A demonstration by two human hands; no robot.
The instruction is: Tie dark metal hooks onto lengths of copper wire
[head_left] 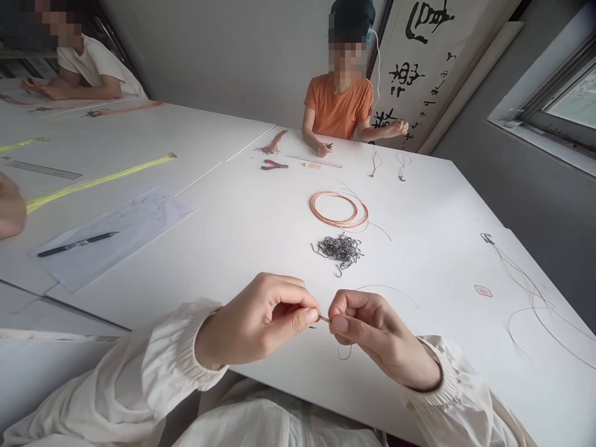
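Observation:
My left hand point(261, 320) is closed in a pinch on a fish hook, mostly hidden by the fingertips; a dark bit shows just below them. Between the two hands a short orange-wrapped length point(325, 319) is visible, apparently line wound on the hook's shank. My right hand point(377, 332) pinches the other end of it, and a small loop of orange fishing line point(344, 355) hangs below those fingers. Beyond the hands lies a tangled pile of dark fish hooks point(342, 248). Farther back rests a coil of orange line point(322, 217).
Loose lines with hooks point(526, 282) and a small pink-edged label point(483, 290) lie right. Across the table a person in an orange shirt point(342, 105) sits near red-handled pliers point(274, 165). Left are a paper sheet point(139, 239), a pen point(77, 244) and yellow line point(102, 182).

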